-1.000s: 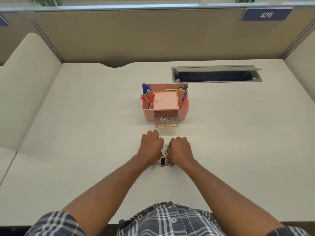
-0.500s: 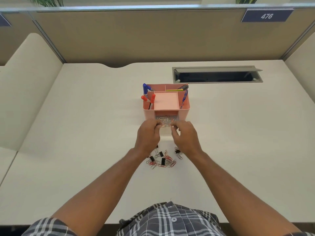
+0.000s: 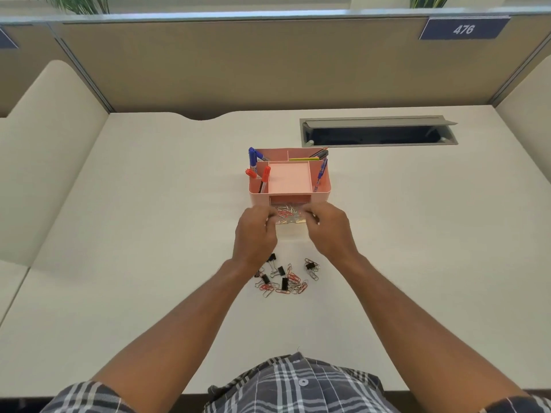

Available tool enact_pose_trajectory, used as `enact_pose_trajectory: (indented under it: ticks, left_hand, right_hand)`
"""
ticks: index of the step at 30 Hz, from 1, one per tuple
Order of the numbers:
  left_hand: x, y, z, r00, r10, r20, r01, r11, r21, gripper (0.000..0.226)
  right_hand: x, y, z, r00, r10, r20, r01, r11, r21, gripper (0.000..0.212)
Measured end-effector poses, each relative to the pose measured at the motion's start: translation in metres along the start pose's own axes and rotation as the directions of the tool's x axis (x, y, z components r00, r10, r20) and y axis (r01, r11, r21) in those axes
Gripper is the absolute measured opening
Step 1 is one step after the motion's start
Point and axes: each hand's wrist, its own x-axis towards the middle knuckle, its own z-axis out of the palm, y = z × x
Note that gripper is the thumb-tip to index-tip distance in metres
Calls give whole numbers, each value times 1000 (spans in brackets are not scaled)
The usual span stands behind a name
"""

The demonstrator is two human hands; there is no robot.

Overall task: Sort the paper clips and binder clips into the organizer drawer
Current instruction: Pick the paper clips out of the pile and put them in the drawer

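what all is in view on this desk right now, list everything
desk organizer: one, pink, mid-desk
drawer: one, clear, pulled out, paper clips inside
markers: blue and red, about three, left compartments
pen: one, blue, right compartment
pencils: yellow and dark, back compartment
loose clips: black binder clips, red and silver paper clips, near the drawer
cable tray: one, grey, open, far right
sign: blue, 476, partition
hands: left and right, fingers curled over the drawer
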Motion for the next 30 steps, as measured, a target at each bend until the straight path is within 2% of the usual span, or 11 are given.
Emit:
enact_pose_trajectory:
  ticks: [3, 6, 8, 13, 15, 18, 21, 27, 30]
  left_hand:
    - [-30, -13, 4, 996, -10, 85, 3, 997, 77, 15]
    - [-51, -18, 15, 957, 11, 291, -74, 976, 206, 19]
    - [-55, -14, 24, 923, 16, 384, -125, 957, 261, 21]
    - [-49, 4, 44, 858, 16, 513, -189, 939, 287, 36]
    - [-44, 7, 47, 820, -2, 573, -238, 908, 344, 31]
    - [-42, 5, 48, 812, -25, 583, -261, 878, 401, 19]
    - [-44, 2, 46, 842, -41, 538, -219, 885, 410, 14]
    - [-42, -5, 36, 890, -134, 437, -51, 921, 385, 15]
    - [-38, -9, 30, 905, -194, 377, 30, 916, 400, 14]
  right_hand:
    - [-24, 25, 0, 956, 214, 203, -178, 967, -182, 23]
    - [-49, 47, 8, 859, 360, 363, -243, 912, -331, 31]
    - [-60, 51, 15, 834, 373, 408, -224, 903, -367, 29]
    - [-68, 44, 32, 881, 289, 374, -170, 932, -319, 22]
    - [-67, 42, 36, 887, 267, 377, -162, 944, -287, 18]
    - [-65, 42, 39, 884, 259, 390, -151, 946, -285, 14]
    - [-64, 42, 38, 888, 258, 380, -153, 947, -284, 10]
    - [-58, 43, 34, 886, 267, 380, -172, 949, -266, 16]
    - [-57, 47, 32, 887, 321, 332, -277, 945, -174, 18]
